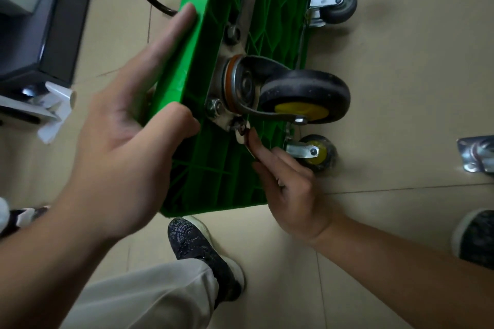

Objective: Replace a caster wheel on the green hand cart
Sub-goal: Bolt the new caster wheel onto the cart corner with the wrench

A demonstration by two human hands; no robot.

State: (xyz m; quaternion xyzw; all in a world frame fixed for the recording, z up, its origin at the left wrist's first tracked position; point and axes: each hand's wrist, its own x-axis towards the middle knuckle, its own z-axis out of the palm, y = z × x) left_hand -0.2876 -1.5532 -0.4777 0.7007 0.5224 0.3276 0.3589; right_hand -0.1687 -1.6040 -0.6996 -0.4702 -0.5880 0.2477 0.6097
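View from my head, looking down. The green hand cart [208, 168] stands tipped on one edge on the tiled floor [401, 75], with its ribbed underside facing right.

My left hand [120, 147] holds the cart's near rim. Its fingers [171, 35] lie straight along the outer face, and its thumb [176, 117] is curled over the edge onto the underside.

The caster wheel [307, 91], black with a yellow hub, projects sideways from its mounting plate [217, 80], near the cart's upper rim. A hex nut [213, 108] sits on the plate's near corner.

My right hand [291, 189] reaches up from below, its fingers only loosely bent. The index fingertip and thumb meet at a corner bolt [242, 128] on the plate's lower edge. Blur hides the contact, so I cannot tell whether they pinch the bolt or merely touch it.

A grey caster [339, 5] is fixed at the far corner. A smaller yellow-hubbed caster [318, 152] sits just beyond my right fingertips. A loose metal plate [475, 155] lies on the floor at the right margin, well apart from the cart. My dark knit shoe [200, 248] stands just below the cart's lower edge.
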